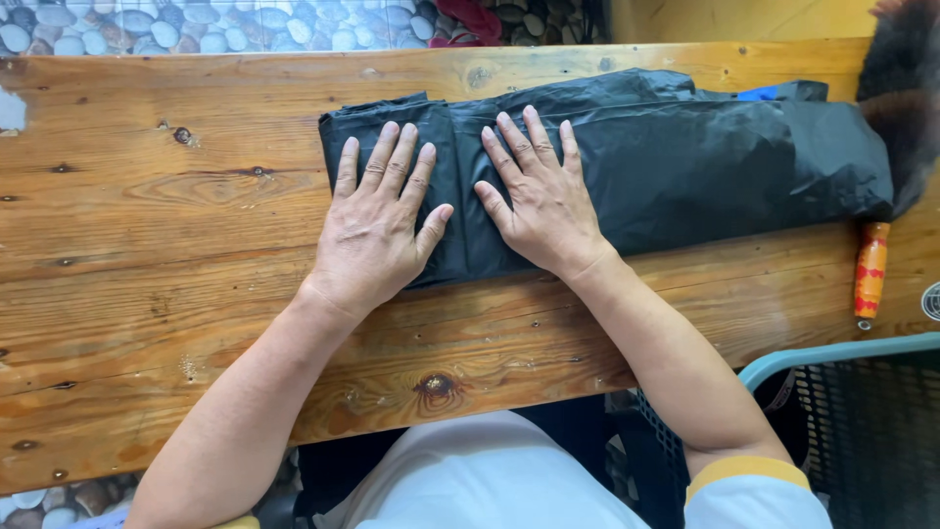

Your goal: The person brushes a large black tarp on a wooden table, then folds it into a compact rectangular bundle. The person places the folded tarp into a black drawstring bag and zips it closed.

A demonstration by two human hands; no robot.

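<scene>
- Left hand (377,230) flat, fingers spread, palm down on the left end of the black plastic bag (685,162); grips nothing.
- Right hand (539,196) likewise flat just beside it.
- Bag lies folded lengthwise on the wooden table (147,255).
- Best: press evenly, push air out toward the far right end, keep edges aligned.
- Brush handle (870,269) near bag's right end.

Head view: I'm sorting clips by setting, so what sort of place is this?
Probably a home or small workshop: a knotty wooden table, a pebble-pattern floor, and a duster with an orange handle beside the folded black plastic sheet.
</scene>
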